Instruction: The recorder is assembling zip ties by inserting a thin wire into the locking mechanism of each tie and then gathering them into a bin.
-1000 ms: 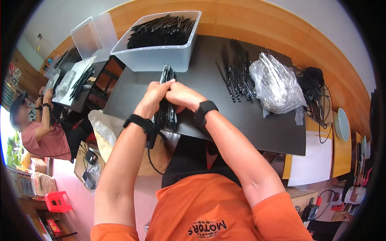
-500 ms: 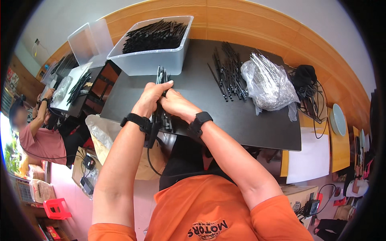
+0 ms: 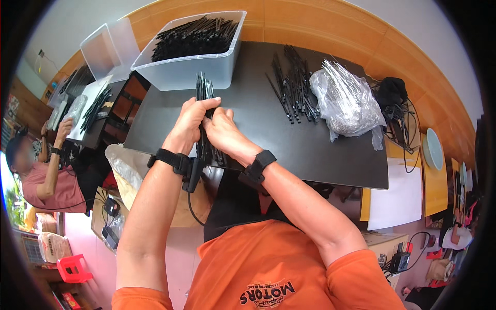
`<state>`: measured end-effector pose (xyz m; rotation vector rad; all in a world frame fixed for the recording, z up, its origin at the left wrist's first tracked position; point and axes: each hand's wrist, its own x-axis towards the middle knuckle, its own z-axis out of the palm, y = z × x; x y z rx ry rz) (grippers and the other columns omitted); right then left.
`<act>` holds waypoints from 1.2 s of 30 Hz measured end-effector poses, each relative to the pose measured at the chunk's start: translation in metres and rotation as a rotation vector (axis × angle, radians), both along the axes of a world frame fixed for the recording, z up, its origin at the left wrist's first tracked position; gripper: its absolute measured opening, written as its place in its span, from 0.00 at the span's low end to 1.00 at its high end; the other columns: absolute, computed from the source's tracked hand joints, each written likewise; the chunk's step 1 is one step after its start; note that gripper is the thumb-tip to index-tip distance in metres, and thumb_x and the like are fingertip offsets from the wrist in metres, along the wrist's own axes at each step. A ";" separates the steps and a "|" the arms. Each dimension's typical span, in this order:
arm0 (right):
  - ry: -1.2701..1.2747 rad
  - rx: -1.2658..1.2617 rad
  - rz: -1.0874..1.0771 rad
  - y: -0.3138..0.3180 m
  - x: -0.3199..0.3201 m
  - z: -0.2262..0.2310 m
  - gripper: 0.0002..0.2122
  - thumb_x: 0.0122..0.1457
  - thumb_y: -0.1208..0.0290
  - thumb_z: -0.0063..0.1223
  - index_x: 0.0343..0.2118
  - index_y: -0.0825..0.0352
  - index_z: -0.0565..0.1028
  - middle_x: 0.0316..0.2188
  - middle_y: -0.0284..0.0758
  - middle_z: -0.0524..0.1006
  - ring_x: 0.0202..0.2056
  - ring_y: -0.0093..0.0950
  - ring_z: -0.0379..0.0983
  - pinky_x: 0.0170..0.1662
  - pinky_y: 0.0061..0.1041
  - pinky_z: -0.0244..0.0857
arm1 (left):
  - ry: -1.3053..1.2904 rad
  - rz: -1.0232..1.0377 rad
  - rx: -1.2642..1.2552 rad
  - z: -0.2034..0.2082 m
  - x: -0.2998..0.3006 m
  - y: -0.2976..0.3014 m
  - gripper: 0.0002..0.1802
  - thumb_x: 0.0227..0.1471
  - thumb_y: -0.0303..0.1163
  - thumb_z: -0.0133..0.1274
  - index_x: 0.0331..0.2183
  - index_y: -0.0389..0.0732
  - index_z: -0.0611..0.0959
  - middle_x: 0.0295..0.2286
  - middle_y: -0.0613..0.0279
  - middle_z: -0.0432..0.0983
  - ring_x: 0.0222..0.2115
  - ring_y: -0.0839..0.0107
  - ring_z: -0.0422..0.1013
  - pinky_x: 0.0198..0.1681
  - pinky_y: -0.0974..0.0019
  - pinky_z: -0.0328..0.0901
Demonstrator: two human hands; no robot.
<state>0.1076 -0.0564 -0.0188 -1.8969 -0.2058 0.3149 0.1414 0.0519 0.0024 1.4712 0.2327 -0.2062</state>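
Observation:
Upright over the near left part of the dark table [image 3: 268, 155] is a bundle of thin black rods [image 3: 203, 85], its upper ends sticking out above my hands. My left hand [image 3: 189, 120] is wrapped round the bundle, with its thumb lying across the front. My right hand [image 3: 228, 133] is closed against the bundle's right side, fingers curled and partly hidden. Lower ends of the rods show below the hands, by the table's front edge. Just beyond, a clear plastic bin [image 3: 178, 80] holds a heap of similar black rods [image 3: 194, 39].
More black rods [image 3: 294, 85] lie loose right of centre, beside a clear plastic bag [image 3: 343, 111] of thin silvery rods. A black cloth item with cables [image 3: 392, 95] sits past the bag. At the left, a co-worker in a pink shirt [image 3: 54, 183] sits by another table.
My view has shifted a little, so the table sits slightly higher. Both hands stay on the bundle; my right fingers have moved slightly. The co-worker's hand has shifted.

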 end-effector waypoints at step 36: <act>-0.452 0.379 0.300 -0.012 0.038 0.017 0.31 0.44 0.86 0.42 0.56 0.72 0.55 0.47 0.49 0.65 0.53 0.34 0.58 0.55 0.26 0.53 | -0.629 0.199 -0.040 -0.001 -0.002 -0.015 0.24 0.43 0.25 0.61 0.44 0.36 0.72 0.33 0.65 0.72 0.33 0.76 0.69 0.39 0.72 0.66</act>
